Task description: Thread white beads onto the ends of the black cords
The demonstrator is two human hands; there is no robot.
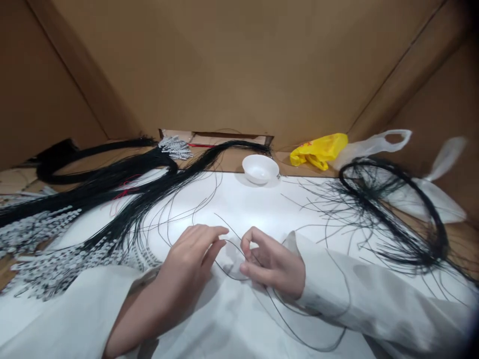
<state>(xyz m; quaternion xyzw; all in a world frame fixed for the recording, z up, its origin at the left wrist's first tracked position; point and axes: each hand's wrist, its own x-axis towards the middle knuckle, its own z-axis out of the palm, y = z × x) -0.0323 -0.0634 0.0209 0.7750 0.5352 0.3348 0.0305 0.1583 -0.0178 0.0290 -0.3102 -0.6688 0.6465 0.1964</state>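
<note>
A thin black cord (281,319) runs between my two hands and loops down over my lap and right sleeve. My left hand (194,252) has its thumb and forefinger nearly together at the cord, on the left side of a small loop. Close by, my right hand (275,262) pinches the same cord with thumb and fingers. One free end of it sticks up past the fingertips, pointing to the upper left. Whether a small piece sits between my right fingers is hidden.
Black cord bundles (149,199) with white-and-black beaded ends (90,259) lie at left. A white bowl (261,169) stands at the table's back. Rightward are a yellow bag (320,151), clear plastic bags (434,194) and a coiled cord bundle (434,209). Cardboard walls (239,65) surround the white surface.
</note>
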